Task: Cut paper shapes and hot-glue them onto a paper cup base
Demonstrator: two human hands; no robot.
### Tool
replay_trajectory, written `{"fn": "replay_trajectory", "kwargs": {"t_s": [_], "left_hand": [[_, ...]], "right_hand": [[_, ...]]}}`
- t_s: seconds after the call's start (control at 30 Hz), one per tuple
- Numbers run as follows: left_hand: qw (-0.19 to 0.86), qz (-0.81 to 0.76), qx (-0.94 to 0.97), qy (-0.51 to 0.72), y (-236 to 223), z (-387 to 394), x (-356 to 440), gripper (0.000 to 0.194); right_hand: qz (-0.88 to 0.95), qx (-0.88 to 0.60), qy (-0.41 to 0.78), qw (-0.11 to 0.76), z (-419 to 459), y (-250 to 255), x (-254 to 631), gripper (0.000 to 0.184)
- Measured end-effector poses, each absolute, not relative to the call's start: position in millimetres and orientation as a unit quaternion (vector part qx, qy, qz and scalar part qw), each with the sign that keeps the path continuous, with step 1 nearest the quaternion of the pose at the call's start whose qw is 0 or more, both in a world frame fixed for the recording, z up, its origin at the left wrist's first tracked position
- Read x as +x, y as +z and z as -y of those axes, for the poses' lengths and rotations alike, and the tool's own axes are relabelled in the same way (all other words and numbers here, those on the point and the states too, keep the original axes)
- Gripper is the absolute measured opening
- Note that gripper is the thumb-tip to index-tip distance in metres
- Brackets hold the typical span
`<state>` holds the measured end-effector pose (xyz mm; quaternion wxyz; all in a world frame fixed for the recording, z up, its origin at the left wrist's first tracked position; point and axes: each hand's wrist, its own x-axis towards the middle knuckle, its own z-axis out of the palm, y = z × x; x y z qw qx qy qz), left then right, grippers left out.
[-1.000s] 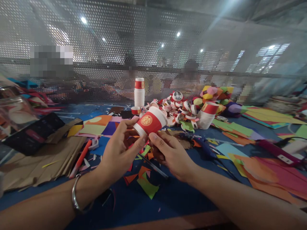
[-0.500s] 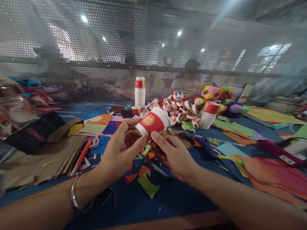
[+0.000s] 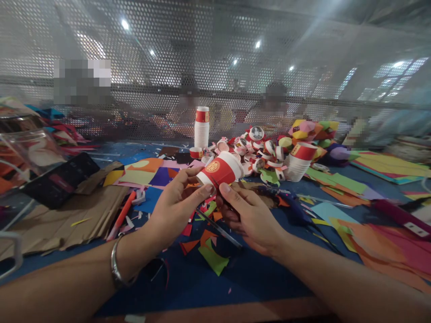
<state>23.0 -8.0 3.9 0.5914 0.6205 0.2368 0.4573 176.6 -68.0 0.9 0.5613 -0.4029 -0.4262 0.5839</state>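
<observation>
A paper cup (image 3: 222, 170), white with a red band and a gold round emblem, lies tilted on its side above the table, its rim to the right. My left hand (image 3: 183, 190) is closed round its base end, thumb below and fingers behind. My right hand (image 3: 244, 211) is closed at the cup's lower side, gripping what look like dark scissors (image 3: 216, 184). A thin dark blade shows against the cup; the handles are mostly hidden by my fingers. Beneath the hands are a clear stick (image 3: 224, 234) and green paper scraps (image 3: 213, 259).
Behind stand a tall cup stack (image 3: 202, 130), a heap of cut cup pieces (image 3: 259, 150) and a leaning cup stack (image 3: 299, 163). Cardboard (image 3: 67, 224) and an orange marker (image 3: 123, 213) lie left. Coloured paper (image 3: 380, 246) and a glue gun (image 3: 292, 204) lie right. Perforated mesh (image 3: 151, 76) rises behind.
The view has shifted slightly, so the hands and table things appear a little further right. Both hands keep their grip, and the cup stays in nearly the same pose.
</observation>
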Motion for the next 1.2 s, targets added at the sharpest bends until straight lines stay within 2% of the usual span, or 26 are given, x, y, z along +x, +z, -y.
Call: {"fn": "replay_trajectory", "kwargs": {"t_s": [0.3,1.2], "left_hand": [[0.56,-0.241,0.649,0.456,8.7,10.7,21.7,0.038],[0.528,-0.256,0.669,0.456,12.4,11.9,22.6,0.039]], "right_hand": [[0.446,-0.399,0.57,0.563,68.6,-0.3,175.9,0.047],[0.46,-0.385,0.539,0.591,66.1,2.8,175.6,0.048]]}}
